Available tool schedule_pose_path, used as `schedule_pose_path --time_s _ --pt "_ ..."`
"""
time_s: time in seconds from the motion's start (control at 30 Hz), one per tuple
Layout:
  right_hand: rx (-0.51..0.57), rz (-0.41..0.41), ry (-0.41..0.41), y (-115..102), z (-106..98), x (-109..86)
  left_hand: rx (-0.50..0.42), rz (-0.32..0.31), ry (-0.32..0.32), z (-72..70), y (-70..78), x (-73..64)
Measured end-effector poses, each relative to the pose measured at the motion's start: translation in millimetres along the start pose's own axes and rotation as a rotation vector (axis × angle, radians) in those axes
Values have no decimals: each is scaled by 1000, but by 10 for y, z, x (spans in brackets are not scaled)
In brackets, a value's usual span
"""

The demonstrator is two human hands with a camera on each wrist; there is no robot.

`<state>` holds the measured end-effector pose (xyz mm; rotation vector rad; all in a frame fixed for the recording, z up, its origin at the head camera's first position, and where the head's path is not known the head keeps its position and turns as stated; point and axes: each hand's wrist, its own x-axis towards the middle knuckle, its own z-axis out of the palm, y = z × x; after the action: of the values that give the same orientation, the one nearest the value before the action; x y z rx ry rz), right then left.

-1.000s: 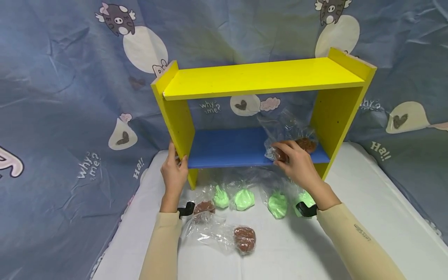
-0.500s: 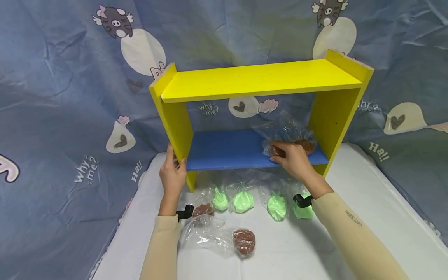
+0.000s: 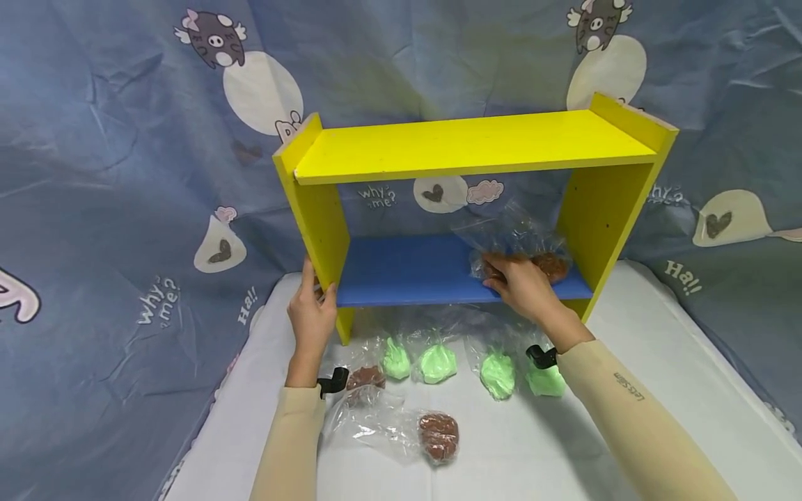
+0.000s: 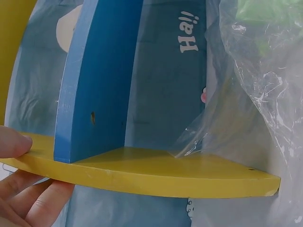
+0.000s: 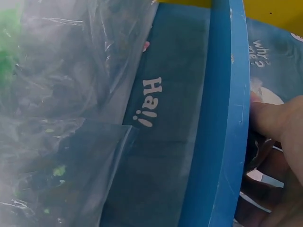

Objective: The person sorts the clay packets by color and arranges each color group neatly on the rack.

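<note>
My left hand grips the left side panel of a small yellow-and-blue shelf unit, thumb on one face and fingers on the other. On its blue middle board, at the right half, my right hand holds a brown clay-like lump in a clear plastic bag. That lump is mostly hidden behind the fingers. Close by on the right, another bagged brown lump sits on the same board. In the right wrist view the right hand is partly cut off behind the board's blue edge.
Below the blue board, several bagged light-green lumps stand in a row on the white cloth. Two bagged brown lumps lie nearer, one by the left wrist and one in front. A blue printed curtain hangs behind.
My right hand has lowered slightly with the bagged brown lump, which now sits lower at the blue board. The left hand keeps its place on the side panel.
</note>
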<state>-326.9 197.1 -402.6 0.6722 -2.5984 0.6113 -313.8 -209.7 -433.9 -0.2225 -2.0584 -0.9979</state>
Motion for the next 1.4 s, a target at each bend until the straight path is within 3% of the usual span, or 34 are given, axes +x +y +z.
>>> schedule_pose_path --time_s 0.17,0.57,0.83,1.1,1.4 --pt "-23 -10 14 -4 7 8 1 8 5 -2 0 28" --pt "32 36 -18 -80 54 95 8 6 7 -70 -23 26" --pt "21 20 46 -210 -112 82 4 16 20 -80 -35 52" --pt "30 -5 164 -316 -366 -65 -15 17 8 1 13 72" --pt "61 9 154 -486 -298 -378 1 20 7 -7 -5 -16"
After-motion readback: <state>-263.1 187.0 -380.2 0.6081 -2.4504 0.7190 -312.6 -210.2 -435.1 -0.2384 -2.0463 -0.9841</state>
